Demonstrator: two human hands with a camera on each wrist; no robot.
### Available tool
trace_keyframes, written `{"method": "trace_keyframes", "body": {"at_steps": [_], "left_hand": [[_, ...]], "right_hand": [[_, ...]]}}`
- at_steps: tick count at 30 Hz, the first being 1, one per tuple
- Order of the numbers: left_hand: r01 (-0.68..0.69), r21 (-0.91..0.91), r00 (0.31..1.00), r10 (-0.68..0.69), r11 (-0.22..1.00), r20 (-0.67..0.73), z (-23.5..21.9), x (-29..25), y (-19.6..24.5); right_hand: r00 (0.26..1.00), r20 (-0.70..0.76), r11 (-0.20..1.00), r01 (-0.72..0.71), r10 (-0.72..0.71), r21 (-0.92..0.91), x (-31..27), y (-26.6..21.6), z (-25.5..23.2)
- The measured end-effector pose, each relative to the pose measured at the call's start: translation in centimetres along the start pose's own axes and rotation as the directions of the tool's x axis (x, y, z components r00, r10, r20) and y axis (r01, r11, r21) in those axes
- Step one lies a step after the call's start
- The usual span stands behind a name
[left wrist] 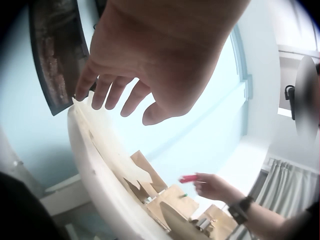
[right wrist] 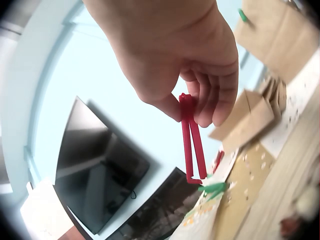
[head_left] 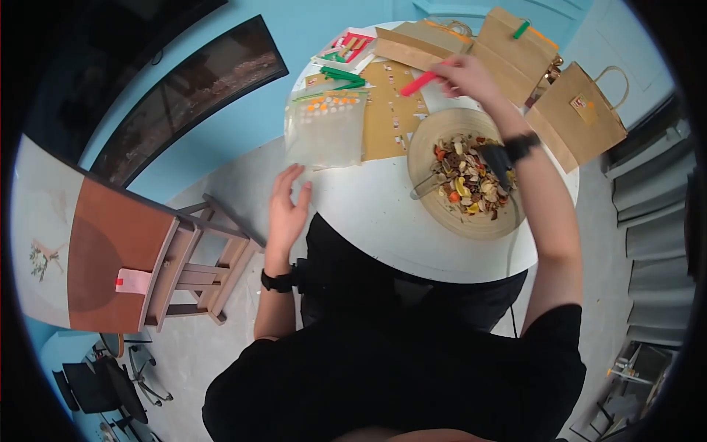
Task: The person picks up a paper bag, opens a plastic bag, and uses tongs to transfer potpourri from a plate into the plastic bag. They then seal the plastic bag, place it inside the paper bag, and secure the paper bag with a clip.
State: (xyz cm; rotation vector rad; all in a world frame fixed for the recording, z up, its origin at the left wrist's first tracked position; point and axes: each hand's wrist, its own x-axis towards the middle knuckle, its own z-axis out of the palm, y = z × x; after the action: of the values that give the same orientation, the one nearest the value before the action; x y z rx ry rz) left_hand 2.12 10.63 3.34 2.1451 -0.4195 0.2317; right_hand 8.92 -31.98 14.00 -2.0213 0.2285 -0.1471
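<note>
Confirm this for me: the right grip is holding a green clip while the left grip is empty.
No: the clip in the right grip is red, not green, as the right wrist view shows. The left grip is indeed empty.

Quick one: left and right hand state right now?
Left hand: grip open, holding nothing, near the clear plastic bag.
Right hand: grip closed, pinching a red clip by one end.
</note>
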Motion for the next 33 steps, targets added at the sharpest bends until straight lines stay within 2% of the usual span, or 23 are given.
{"method": "trace_keyframes", "body": {"at_steps": [2, 5, 8, 9, 12, 14, 17, 18, 20, 21, 22, 24, 25, 28, 31, 33], "left_hand": [[-0.023, -0.041, 1.000, 0.023, 0.999, 0.005, 0.3, -0.8, 1.2], [-0.029, -0.057, 0.999, 0.030, 0.998, 0.027, 0.3, -2.0, 2.4], [0.000, -0.051, 0.999, 0.003, 0.999, 0.052, -0.7, -3.0, 2.5], [0.016, -0.052, 0.998, -0.012, 0.999, 0.063, -0.8, -3.3, 2.4], [0.001, -0.031, 0.999, 0.000, 1.000, 0.049, -1.2, -3.7, 0.6], [0.021, -0.037, 0.999, -0.019, 0.999, 0.039, -1.7, -3.8, -0.1], [-0.009, -0.090, 0.999, 0.012, 0.996, 0.041, -1.3, -3.7, -1.2], [0.010, -0.122, 0.998, -0.002, 0.993, 0.068, -1.2, -3.7, -1.1], [0.049, -0.177, 0.992, -0.027, 0.983, 0.126, -1.0, -3.7, -0.9], [0.074, -0.199, 0.986, -0.042, 0.977, 0.160, -0.8, -3.7, -1.2], [0.087, -0.194, 0.982, -0.051, 0.977, 0.183, -0.6, -3.7, -1.2], [0.108, -0.193, 0.974, -0.065, 0.975, 0.219, -0.1, -3.6, -0.7], [0.116, -0.196, 0.970, -0.068, 0.974, 0.234, 0.1, -3.7, -0.3], [0.096, -0.205, 0.969, -0.044, 0.974, 0.244, 0.2, -3.8, 1.1], [0.095, -0.225, 0.972, -0.042, 0.970, 0.230, 0.0, -4.1, 1.4], [0.104, -0.239, 0.976, -0.052, 0.966, 0.213, -0.1, -4.6, 1.7]], "right_hand": [[0.996, 0.062, 0.998, -0.058, 0.056, 0.026, 4.6, 0.2, 5.1], [0.986, 0.133, 0.980, -0.117, 0.096, 0.163, 10.1, 1.2, 10.1], [0.988, 0.037, 0.957, -0.135, 0.149, -0.256, 11.8, 0.9, 11.0], [0.990, 0.042, 0.957, -0.122, 0.138, -0.263, 11.8, 1.2, 10.6], [0.994, 0.034, 0.964, -0.089, 0.101, -0.249, 10.0, 2.2, 7.0], [0.998, -0.011, 0.982, -0.065, 0.064, -0.179, 5.1, 0.9, 3.0], [0.991, -0.131, 0.986, 0.013, -0.035, -0.167, -1.9, 0.9, -5.0], [0.970, -0.233, 0.980, 0.019, -0.066, -0.201, -3.6, 1.7, -8.3], [0.904, -0.405, 0.962, 0.027, -0.139, -0.270, -7.1, 4.1, -15.6], [0.792, -0.568, 0.935, 0.011, -0.225, -0.356, -8.6, 5.8, -19.0], [0.648, -0.691, 0.900, -0.019, -0.321, -0.436, -10.0, 7.4, -22.0], [0.468, -0.725, 0.652, -0.342, -0.506, -0.676, -12.8, 8.4, -26.3], [0.397, -0.691, 0.487, -0.502, -0.604, -0.715, -13.7, 8.9, -28.0], [0.563, -0.735, 0.356, -0.644, -0.378, -0.677, -13.8, 12.4, -30.8], [0.739, -0.636, 0.317, -0.562, -0.222, -0.764, -13.8, 11.8, -31.9], [0.745, -0.620, 0.448, -0.479, -0.248, -0.755, -13.5, 10.1, -32.0]]}}
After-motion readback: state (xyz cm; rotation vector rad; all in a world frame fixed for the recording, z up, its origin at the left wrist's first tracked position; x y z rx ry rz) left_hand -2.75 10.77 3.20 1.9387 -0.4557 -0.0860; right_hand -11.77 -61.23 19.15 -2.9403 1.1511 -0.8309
